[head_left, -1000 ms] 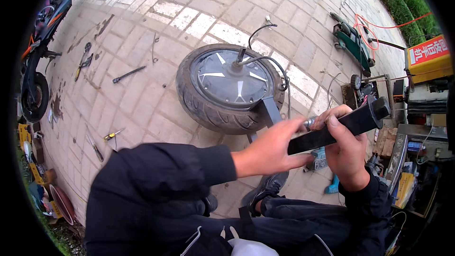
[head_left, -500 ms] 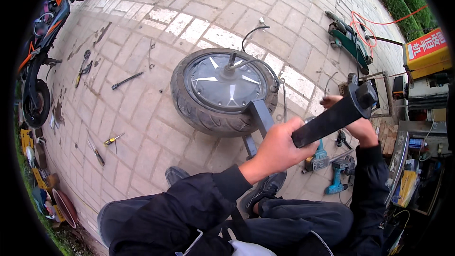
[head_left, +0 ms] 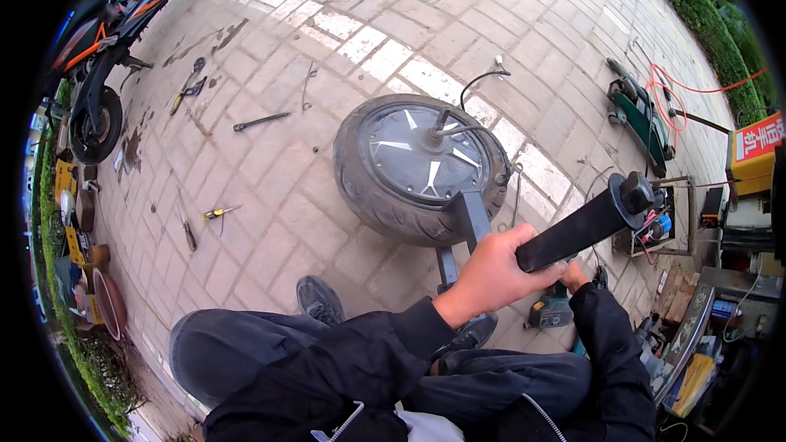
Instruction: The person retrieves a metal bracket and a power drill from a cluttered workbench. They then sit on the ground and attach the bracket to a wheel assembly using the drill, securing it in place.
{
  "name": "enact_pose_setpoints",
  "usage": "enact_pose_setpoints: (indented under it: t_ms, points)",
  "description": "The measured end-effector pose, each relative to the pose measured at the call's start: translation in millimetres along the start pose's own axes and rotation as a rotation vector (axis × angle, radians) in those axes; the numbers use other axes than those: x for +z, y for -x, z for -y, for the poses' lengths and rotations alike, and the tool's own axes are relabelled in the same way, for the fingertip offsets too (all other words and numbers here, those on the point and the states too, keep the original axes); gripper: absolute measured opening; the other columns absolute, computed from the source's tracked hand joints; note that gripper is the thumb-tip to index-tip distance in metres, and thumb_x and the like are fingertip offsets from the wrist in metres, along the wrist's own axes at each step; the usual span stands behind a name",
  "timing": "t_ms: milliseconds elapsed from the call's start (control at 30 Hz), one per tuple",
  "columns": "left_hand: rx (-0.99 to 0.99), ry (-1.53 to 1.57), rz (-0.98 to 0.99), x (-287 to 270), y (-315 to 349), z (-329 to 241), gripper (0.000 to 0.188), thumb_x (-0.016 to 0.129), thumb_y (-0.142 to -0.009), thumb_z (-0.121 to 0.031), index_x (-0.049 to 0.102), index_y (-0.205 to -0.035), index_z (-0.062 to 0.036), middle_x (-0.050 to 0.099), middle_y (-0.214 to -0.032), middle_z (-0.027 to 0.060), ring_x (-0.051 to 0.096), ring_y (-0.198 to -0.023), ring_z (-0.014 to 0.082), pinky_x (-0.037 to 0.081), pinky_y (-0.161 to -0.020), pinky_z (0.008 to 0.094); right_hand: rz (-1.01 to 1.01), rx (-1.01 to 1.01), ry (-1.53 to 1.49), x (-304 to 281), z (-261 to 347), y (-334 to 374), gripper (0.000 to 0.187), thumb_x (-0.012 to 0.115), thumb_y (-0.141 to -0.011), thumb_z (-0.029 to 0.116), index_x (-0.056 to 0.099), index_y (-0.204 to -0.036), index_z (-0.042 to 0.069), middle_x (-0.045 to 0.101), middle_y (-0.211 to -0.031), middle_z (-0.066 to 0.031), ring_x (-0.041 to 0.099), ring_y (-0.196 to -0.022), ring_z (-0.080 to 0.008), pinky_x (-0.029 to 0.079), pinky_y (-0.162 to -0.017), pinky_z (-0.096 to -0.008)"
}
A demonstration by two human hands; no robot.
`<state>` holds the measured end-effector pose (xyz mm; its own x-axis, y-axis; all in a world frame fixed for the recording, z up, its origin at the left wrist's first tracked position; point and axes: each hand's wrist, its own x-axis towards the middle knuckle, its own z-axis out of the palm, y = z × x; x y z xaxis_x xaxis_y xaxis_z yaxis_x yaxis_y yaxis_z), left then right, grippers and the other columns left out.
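Observation:
My left hand [head_left: 490,278] is closed around a thick black metal tube [head_left: 573,233] with a flange and collar at its upper right end. Below and beyond the hand, dark square bars [head_left: 470,217] run toward a hub-motor wheel [head_left: 401,160], which lies flat on the paving with star-like silver marks and a cable from its axle. My right hand [head_left: 577,277] is low behind the tube, against a teal power tool whose battery base [head_left: 552,312] shows. The tube hides most of its fingers, so its grip is unclear.
Pliers [head_left: 188,92], a black rod-like tool [head_left: 261,121] and two screwdrivers [head_left: 221,212] lie to the left. A parked motorbike [head_left: 102,49] stands far left. At right are a green floor jack [head_left: 640,123], a crate of parts [head_left: 684,233] and cluttered shelving [head_left: 741,282].
My right hand has moved down from beside the tube's end to the teal power tool. My left hand keeps hold of the tube. The whole view has shifted, with the wheel now farther right.

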<state>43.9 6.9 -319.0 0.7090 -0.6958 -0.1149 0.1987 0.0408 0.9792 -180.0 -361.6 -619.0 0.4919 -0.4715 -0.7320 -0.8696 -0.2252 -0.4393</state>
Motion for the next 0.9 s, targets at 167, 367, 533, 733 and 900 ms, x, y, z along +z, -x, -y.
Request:
enact_pose_setpoints:
  t_ms: [167, 367, 533, 733, 900]
  points:
    - [0.012, 0.006, -0.056, -4.7, 4.5, 7.0, 0.029, 0.079, -0.075, -0.021, 0.059, -0.085, -0.0026, 0.059, -0.071, 0.0008, 0.052, -0.066, 0.0048, 0.042, -0.057, 0.0240, 0.177, -0.090, -0.412, 27.0, 88.0, 68.9, 0.043, 0.074, -0.060, -0.004, 0.063, -0.102, -0.004, 0.066, -0.099, -0.0075, 0.061, -0.090, -0.0198, 0.049, -0.080, -0.0352]
    - [0.075, -0.011, -0.039, 4.7, 1.3, 8.3, 0.031, 0.079, -0.074, -0.023, 0.058, -0.083, -0.0022, 0.059, -0.069, 0.0042, 0.054, -0.064, 0.0072, 0.044, -0.057, 0.0259, -0.066, -0.234, -0.443, -22.8, 138.6, 149.9, 0.035, 0.073, -0.067, -0.002, 0.061, -0.100, 0.002, 0.063, -0.085, -0.0041, 0.061, -0.073, -0.0175, 0.051, -0.066, -0.0322]
    - [0.051, -0.071, -0.048, -7.2, 3.5, 10.3, 0.032, 0.079, -0.075, -0.025, 0.058, -0.083, -0.0024, 0.058, -0.066, 0.0067, 0.054, -0.061, 0.0110, 0.045, -0.057, 0.0280, -0.151, -0.270, -0.460, -78.6, 219.2, 238.6, 0.028, 0.069, -0.072, -0.001, 0.062, -0.099, 0.001, 0.062, -0.080, -0.0064, 0.060, -0.067, -0.0180, 0.048, -0.061, -0.0304]
    - [0.110, -0.089, -0.113, -5.5, 2.7, 4.4, 0.040, 0.077, -0.072, -0.039, 0.056, -0.077, -0.0049, 0.059, -0.063, 0.0137, 0.061, -0.061, 0.0323, 0.047, -0.055, 0.0367, -0.320, -0.480, -0.263, -146.0, 293.7, 345.4, 0.039, 0.067, -0.070, 0.004, 0.059, -0.107, -0.005, 0.062, -0.079, -0.0092, 0.057, -0.066, -0.0175, 0.046, -0.062, -0.0298]
    - [0.135, -0.101, -0.124, -1.3, 1.0, 11.3, 0.038, 0.078, -0.072, -0.034, 0.055, -0.075, -0.0038, 0.059, -0.062, 0.0135, 0.061, -0.059, 0.0315, 0.046, -0.053, 0.0356, -0.172, -0.437, 0.011, -186.5, 410.5, 411.0, 0.037, 0.072, -0.067, 0.007, 0.062, -0.101, -0.005, 0.067, -0.083, -0.0122, 0.058, -0.060, -0.0163, 0.046, -0.052, -0.0287]
